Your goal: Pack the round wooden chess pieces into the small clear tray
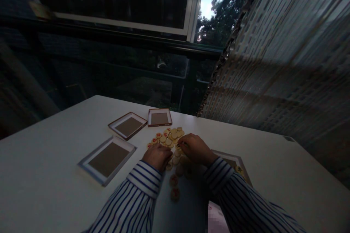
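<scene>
A pile of round wooden Chinese chess pieces [174, 133] lies on the white table, some marked with red or dark characters and others showing blank sides. My left hand [157, 156] rests at the pile's near left edge with its fingers curled; whatever lies under them is hidden. On the right side of the pile, my right hand [196, 148] has its thumb and fingers closed at the edge of a dark-marked Chinese chess piece [178, 146]. Two red-marked Chinese chess pieces [175, 193] lie apart from the pile, between my forearms.
A shallow grey-rimmed tray [120, 140] lies to the left. Two brown-rimmed trays [171, 120] sit behind the pile. Another tray [243, 165], holding at least one marked piece [239, 170], is partly hidden by my right sleeve. A bead curtain [262, 62] hangs beyond the white table [54, 153].
</scene>
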`<state>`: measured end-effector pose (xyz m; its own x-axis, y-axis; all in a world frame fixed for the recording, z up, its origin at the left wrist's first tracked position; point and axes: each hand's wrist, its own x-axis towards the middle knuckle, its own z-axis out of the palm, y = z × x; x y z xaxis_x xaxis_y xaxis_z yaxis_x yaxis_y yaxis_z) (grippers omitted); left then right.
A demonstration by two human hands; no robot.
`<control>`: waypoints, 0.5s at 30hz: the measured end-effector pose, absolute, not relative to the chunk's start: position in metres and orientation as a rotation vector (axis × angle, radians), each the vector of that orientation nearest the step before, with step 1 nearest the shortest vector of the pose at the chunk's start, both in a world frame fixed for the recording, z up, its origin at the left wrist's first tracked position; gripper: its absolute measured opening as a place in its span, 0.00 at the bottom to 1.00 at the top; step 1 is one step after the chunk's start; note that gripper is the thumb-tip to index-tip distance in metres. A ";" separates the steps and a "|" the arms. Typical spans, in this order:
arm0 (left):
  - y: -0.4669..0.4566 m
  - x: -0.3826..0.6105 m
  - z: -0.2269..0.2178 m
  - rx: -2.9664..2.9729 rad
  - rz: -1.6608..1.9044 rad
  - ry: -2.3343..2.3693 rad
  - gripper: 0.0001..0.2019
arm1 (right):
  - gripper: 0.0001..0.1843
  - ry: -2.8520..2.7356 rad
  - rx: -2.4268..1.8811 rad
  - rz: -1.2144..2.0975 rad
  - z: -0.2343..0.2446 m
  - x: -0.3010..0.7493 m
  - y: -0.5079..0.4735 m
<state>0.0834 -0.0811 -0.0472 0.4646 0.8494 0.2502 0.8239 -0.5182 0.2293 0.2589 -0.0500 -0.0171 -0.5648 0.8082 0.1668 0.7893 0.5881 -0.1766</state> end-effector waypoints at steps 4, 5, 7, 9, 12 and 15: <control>-0.082 0.083 -0.044 2.658 0.359 1.549 0.10 | 0.12 -2.600 -1.337 0.138 -0.018 0.259 -0.050; -0.083 0.083 -0.042 2.658 0.345 1.558 0.10 | 0.12 -2.603 -1.340 0.143 -0.018 0.259 -0.050; -0.084 0.083 -0.040 2.656 0.338 1.571 0.10 | 0.12 -2.608 -1.342 0.150 -0.017 0.259 -0.049; -0.085 0.084 -0.038 2.647 0.348 1.571 0.10 | 0.12 -2.609 -1.352 0.149 -0.017 0.260 -0.049; -0.086 0.083 -0.036 2.627 0.349 1.580 0.09 | 0.11 -2.603 -1.365 0.160 -0.017 0.260 -0.049; -0.088 0.083 -0.033 2.578 0.404 1.652 0.11 | 0.11 -2.587 -1.369 0.168 -0.017 0.259 -0.050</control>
<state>0.0829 -0.0876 -0.0326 0.3941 0.8992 0.1900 0.8854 -0.4269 0.1840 0.2592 -0.0496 -0.0173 -0.5467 0.8270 0.1312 0.8031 0.5622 -0.1973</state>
